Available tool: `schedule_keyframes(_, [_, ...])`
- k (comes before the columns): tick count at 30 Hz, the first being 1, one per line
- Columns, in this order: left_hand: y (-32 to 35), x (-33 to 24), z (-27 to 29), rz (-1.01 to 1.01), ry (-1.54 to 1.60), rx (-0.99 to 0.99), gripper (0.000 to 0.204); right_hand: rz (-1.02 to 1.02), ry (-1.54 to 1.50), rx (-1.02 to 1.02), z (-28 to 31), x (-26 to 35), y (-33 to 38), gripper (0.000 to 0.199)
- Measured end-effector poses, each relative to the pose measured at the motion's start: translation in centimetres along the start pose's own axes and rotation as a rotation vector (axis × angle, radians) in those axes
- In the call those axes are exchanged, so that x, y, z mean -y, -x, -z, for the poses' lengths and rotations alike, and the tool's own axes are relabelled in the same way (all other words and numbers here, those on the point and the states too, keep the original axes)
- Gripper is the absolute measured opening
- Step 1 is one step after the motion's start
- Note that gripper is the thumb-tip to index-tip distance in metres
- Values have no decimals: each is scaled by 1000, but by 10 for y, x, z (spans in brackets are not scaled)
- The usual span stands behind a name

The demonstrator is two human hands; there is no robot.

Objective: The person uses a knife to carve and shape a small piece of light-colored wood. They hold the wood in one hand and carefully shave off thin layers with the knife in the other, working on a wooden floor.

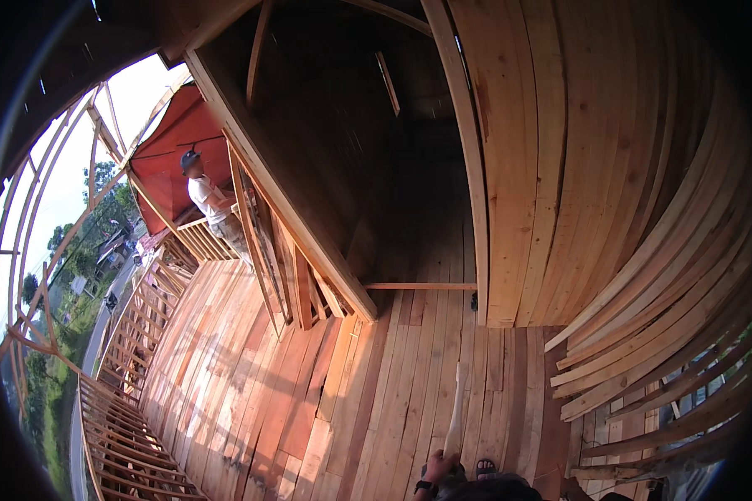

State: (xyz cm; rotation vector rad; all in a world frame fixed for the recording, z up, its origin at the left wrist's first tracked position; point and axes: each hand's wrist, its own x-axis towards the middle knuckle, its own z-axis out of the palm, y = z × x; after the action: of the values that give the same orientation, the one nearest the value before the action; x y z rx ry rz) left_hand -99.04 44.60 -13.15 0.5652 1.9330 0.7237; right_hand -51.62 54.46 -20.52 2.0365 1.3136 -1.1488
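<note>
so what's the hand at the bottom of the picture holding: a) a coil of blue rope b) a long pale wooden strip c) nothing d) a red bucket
b: the left hand, with a dark watch on the wrist, grips the lower end of a long pale wooden strip that stands up over the plank floor.

We see a plank floor (376, 392) of bare reddish-brown boards; loose boards (297, 284) stand on it leaning against the wall frame, another person (213, 209) standing at its far end.
</note>
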Motion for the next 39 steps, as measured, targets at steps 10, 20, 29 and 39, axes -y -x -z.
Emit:
schedule_keyframes(10, [-202,-319,224,-331,-110,-154,43,457,131,-265,98,377,-159,25])
schedule_keyframes(20, [-327,-576,396,-680,-322,-508,21,1003,-531,-666,298,739,28,22])
schedule_keyframes(29, [-392,-703,427,-800,-293,-707,25,1224,-827,-454,426,924,40,20])
schedule_keyframes(39, [-508,-803,430,-916,47,-545,27,1184,-778,-387,454,1022,6,23])
